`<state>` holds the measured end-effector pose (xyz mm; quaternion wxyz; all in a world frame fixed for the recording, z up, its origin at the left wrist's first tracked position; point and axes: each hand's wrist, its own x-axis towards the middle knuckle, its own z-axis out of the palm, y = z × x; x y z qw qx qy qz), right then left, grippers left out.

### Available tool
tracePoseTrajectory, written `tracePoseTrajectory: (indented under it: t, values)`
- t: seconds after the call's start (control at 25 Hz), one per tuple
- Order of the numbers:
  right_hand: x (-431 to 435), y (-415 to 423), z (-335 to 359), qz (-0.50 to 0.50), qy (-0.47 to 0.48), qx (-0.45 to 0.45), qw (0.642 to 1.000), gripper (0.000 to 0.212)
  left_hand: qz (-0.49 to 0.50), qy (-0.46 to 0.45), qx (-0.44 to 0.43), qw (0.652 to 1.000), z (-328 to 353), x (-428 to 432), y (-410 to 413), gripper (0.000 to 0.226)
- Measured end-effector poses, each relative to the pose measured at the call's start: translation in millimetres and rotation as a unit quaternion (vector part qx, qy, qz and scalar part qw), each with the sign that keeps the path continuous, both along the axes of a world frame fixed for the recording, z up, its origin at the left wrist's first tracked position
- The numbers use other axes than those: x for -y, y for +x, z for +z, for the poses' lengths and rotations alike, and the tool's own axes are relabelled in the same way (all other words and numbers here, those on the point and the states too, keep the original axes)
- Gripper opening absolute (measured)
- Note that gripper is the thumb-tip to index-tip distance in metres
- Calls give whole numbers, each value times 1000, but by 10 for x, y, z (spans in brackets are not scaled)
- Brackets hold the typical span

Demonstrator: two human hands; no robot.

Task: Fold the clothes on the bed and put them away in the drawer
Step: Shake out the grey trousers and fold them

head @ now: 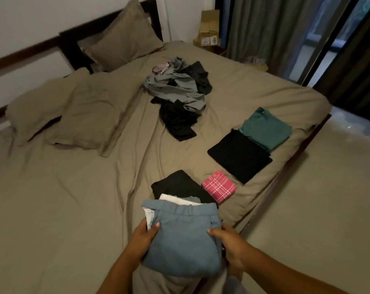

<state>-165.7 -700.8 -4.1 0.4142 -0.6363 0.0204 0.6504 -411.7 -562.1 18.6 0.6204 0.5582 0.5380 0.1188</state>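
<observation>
Folded blue-grey trousers point(183, 236) are held over the bed's near edge, my left hand point(142, 236) gripping their left side and my right hand point(232, 245) their right side. A white folded piece point(175, 199) and a folded black garment point(179, 184) lie just beyond them. To the right sit a folded pink plaid cloth point(219, 186), a folded black garment point(240, 157) and a folded green garment point(265, 128). An unfolded heap of grey and black clothes point(179, 94) lies mid-bed. No drawer is in view.
The bed point(63, 198) has a tan sheet, with tan pillows point(73, 115) at the left and by the dark headboard point(78, 43). A cardboard box point(209, 28) stands in the far corner. Grey curtains point(264, 30) and a glass door are at right, with bare floor point(317, 198) beside the bed.
</observation>
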Motion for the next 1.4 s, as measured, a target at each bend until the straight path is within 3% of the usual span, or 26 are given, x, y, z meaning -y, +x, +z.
tracePoseTrajectory:
  t: [0.12,0.32,0.48,0.68,0.76,0.84,0.88,0.96,1.04,1.12,1.16,1.2,1.4]
  values:
    - [-107,221,-77,-28,0,-45,999,64,-45,44,-60,996,50,-414,355,60]
    - [-339,643,-160,-75,26,-87,993,54,-107,100,-94,985,92,-939,1114,46]
    - [-417,843,-209,-98,18,-104,990,69,-150,115,-111,976,-9,-1154,1409,45]
    - [-559,585,-296,-141,4,-180,973,52,-228,112,-143,957,-201,-1623,1407,54]
    - [-701,393,-338,-115,-42,-142,982,38,-254,120,-201,938,-420,-1807,1409,61]
    - [-636,256,-486,-29,-94,127,987,18,-241,119,-302,915,-654,-1846,1422,65]
    - [-635,269,-481,29,-149,279,948,17,-217,150,-360,895,-744,-1790,1417,66]
    - [-718,258,-364,239,-155,406,868,51,-163,284,-413,850,-909,-1470,1447,59]
    - [-723,297,-378,304,-40,505,806,83,-191,387,-380,818,-979,-1008,1537,54]
    - [-796,322,-570,403,70,589,697,95,-248,405,-359,803,-1061,-667,1596,58]
    - [-874,394,-626,458,111,600,646,96,-254,385,-366,808,-1106,-575,1593,62]
    - [-970,460,-717,507,130,580,624,93,-248,354,-382,817,-1178,-550,1556,65]
    - [-1311,785,-998,676,87,460,570,86,-282,266,-419,821,-1545,-697,1454,71]
